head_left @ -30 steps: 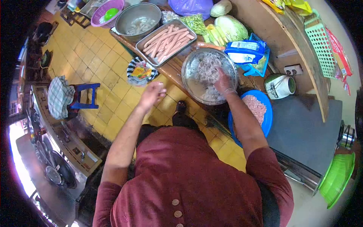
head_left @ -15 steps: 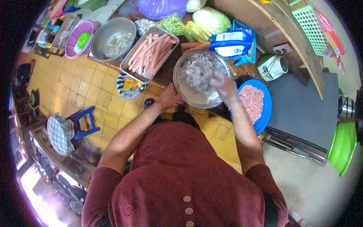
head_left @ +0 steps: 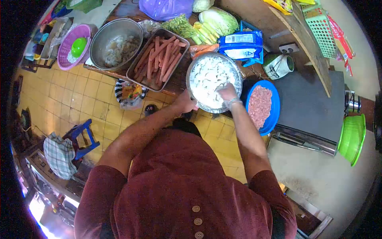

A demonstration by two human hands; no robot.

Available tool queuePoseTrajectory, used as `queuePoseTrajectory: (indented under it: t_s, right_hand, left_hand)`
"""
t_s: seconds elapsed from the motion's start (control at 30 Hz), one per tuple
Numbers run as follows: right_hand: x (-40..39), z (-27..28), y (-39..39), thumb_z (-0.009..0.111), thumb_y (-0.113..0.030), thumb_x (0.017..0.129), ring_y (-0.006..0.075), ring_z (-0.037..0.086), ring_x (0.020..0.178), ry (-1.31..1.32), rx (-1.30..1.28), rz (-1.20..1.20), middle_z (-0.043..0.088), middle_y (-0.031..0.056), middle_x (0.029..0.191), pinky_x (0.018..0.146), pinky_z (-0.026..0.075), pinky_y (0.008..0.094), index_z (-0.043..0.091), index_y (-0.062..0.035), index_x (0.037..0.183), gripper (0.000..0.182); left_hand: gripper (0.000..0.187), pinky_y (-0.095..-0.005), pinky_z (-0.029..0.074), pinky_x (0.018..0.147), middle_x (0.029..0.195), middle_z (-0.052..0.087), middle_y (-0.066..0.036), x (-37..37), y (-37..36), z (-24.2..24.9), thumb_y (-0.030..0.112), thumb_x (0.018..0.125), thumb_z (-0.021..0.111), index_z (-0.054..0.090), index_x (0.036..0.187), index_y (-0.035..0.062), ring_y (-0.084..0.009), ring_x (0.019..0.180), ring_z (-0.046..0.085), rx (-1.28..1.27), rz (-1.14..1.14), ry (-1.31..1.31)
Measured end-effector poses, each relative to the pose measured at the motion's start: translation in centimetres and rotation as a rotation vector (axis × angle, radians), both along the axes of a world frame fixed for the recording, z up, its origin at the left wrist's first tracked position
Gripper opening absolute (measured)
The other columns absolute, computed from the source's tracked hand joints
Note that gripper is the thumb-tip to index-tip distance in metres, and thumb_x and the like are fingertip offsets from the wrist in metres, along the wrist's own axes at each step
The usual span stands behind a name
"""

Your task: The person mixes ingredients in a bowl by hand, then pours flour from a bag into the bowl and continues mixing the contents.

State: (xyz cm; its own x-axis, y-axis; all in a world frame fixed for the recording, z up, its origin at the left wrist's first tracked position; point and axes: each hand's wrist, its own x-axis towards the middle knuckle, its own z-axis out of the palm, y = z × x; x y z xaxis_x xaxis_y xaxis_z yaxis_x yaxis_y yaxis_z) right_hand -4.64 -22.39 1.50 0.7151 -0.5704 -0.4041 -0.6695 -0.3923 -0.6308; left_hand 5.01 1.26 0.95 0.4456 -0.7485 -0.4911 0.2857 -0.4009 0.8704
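Observation:
A round metal bowl point(head_left: 188, 81) holds pieces coated in white powder point(head_left: 211, 75). My left hand point(head_left: 186, 102) grips the lower left of its rim, with the fingers wrapped at the edge. Inside the bowl, at its lower right, my right hand point(head_left: 227, 94) is down in the white pieces; its fingers are partly buried and what they hold is unclear. Right beside the bowl stands a blue basin point(head_left: 274, 109) of pink minced meat point(head_left: 260, 106). On the other side, a metal tray point(head_left: 155, 85) carries pink sausage-like sticks point(head_left: 161, 57).
Behind lie a blue packet point(head_left: 241, 45), a cabbage point(head_left: 219, 22), carrots point(head_left: 205, 49) and a purple bag point(head_left: 165, 8). A grey pot point(head_left: 93, 47) and purple basket point(head_left: 63, 51) stand at left. A dark worktop point(head_left: 308, 103) is at right, a blue stool point(head_left: 85, 139) on the floor.
The bowl's contents look much whiter and brighter. My right hand has shifted left and slightly down within the bowl. The whole view has shifted slightly.

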Motion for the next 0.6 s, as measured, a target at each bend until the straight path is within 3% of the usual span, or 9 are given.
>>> queuePoseTrajectory:
  t_s: [0.07,0.2,0.27,0.3,0.33,0.43,0.5,0.57,0.6]
  right_hand:
    - [-0.7,0.8,-1.9,0.064,-0.003,0.076,0.0206,0.065,0.081,-0.041,0.166,-0.009,0.068,0.0134,0.094,0.073,0.054,0.0341,0.062,0.0059,0.111,0.036]
    - [2.7,12.5,-0.8,0.066,-0.014,0.078,0.0308,0.067,0.098,-0.011,0.212,0.185,0.067,0.0269,0.106,0.086,0.052,0.0379,0.064,0.0088,0.109,0.039]
    - [4.2,11.7,-2.7,0.067,-0.015,0.078,0.0309,0.066,0.099,-0.045,0.131,0.322,0.067,0.0251,0.107,0.087,0.051,0.0375,0.063,0.0059,0.113,0.040]
    - [4.8,11.2,-3.4,0.068,-0.015,0.079,0.0309,0.066,0.100,-0.076,0.053,0.448,0.067,0.0234,0.109,0.088,0.051,0.0371,0.063,0.0030,0.116,0.042]
    - [6.2,12.7,-2.5,0.071,-0.023,0.079,0.0348,0.064,0.107,0.070,-0.105,0.515,0.067,0.0184,0.115,0.092,0.050,0.0373,0.061,-0.0077,0.125,0.049]
    - [8.8,6.8,-2.2,0.076,-0.035,0.076,0.0305,0.060,0.114,0.305,-0.344,0.620,0.063,0.0169,0.125,0.097,0.047,0.0400,0.056,-0.0065,0.131,0.065]
    - [7.7,0.9,-0.7,0.078,-0.040,0.072,0.0306,0.053,0.126,0.089,-0.594,0.651,0.056,0.0166,0.135,0.103,0.044,0.0398,0.052,-0.0092,0.135,0.075]
    - [6.8,3.1,1.0,0.075,-0.037,0.075,0.0310,0.049,0.129,0.003,-0.524,0.683,0.052,0.0165,0.139,0.106,0.041,0.0393,0.050,-0.0115,0.137,0.071]
    - [5.6,1.2,0.1,0.072,-0.032,0.077,0.0320,0.051,0.127,0.003,-0.440,0.743,0.054,0.0166,0.137,0.106,0.041,0.0399,0.050,-0.0117,0.137,0.067]
  left_hand:
    - [0.059,-0.0377,0.058,0.065,0.092,0.070,-0.018,0.6,-0.1,0.7,0.020,0.082,0.069,0.044,0.129,-0.0053,-0.0257,0.077,0.071,-0.117,-0.061,0.148]
    - [0.066,-0.0373,0.058,0.068,0.104,0.068,-0.020,0.5,-0.2,-2.0,0.026,0.078,0.075,0.045,0.128,-0.0051,-0.0267,0.081,0.071,-0.077,-0.130,0.090]
    - [0.073,-0.0374,0.058,0.068,0.114,0.063,-0.021,-0.3,-0.5,-1.8,0.028,0.074,0.078,0.042,0.129,-0.0030,-0.0257,0.087,0.070,0.214,-0.043,-0.451]
    - [0.073,-0.0374,0.058,0.068,0.114,0.063,-0.021,-0.7,-0.6,-1.8,0.028,0.074,0.078,0.042,0.129,-0.0030,-0.0257,0.087,0.070,0.222,-0.032,-0.451]
    - [0.062,-0.0403,0.057,0.069,0.108,0.063,-0.023,-0.8,-0.5,1.5,0.021,0.080,0.069,0.041,0.128,-0.0075,-0.0298,0.088,0.069,0.278,0.005,-0.348]
    - [0.058,-0.0452,0.057,0.071,0.109,0.061,-0.025,-1.4,-0.8,2.6,0.015,0.086,0.062,0.034,0.132,-0.0087,-0.0358,0.095,0.067,0.195,0.140,-0.021]
    - [0.065,-0.0473,0.058,0.072,0.116,0.058,-0.026,-2.2,-0.7,-1.3,0.017,0.087,0.064,0.028,0.136,-0.0053,-0.0378,0.102,0.064,0.048,0.242,0.196]
    - [0.070,-0.0385,0.062,0.060,0.126,0.052,-0.013,-2.8,-0.7,-6.1,0.006,0.083,0.071,0.021,0.132,0.0096,-0.0302,0.105,0.062,-0.197,-0.001,-0.610]
    - [0.070,-0.0385,0.062,0.060,0.126,0.052,-0.013,-3.2,-0.9,-6.1,0.006,0.083,0.071,0.021,0.132,0.0096,-0.0302,0.105,0.062,-0.197,0.003,-0.605]
